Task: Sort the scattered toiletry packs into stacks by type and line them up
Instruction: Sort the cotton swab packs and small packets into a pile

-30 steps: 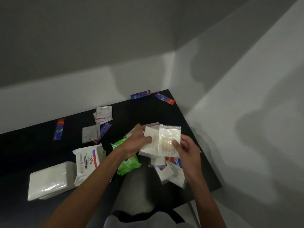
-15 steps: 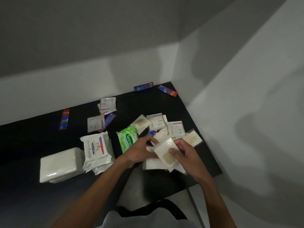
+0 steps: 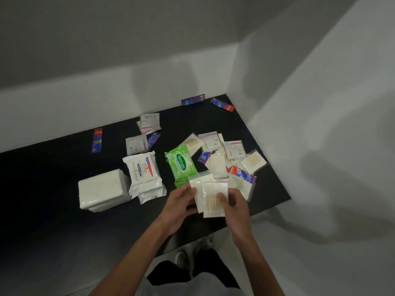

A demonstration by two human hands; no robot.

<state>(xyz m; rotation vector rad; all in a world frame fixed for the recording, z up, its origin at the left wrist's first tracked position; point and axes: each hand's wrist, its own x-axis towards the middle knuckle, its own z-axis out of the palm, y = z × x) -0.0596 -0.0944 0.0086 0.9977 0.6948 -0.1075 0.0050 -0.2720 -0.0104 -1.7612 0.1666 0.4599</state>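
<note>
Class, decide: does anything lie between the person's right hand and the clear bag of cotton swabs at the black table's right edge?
Yes. A red-and-blue toothpaste sachet lies between the right hand and that clear swab bag, and the hand itself grips a second swab bag.

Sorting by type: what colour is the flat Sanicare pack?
The flat Sanicare pack is bright green; head view.

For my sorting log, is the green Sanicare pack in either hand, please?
No, the green Sanicare pack lies on the table, unheld.

A black table (image 3: pixel 53 171) fills a corner — pale grey walls (image 3: pixel 149 50).
</note>
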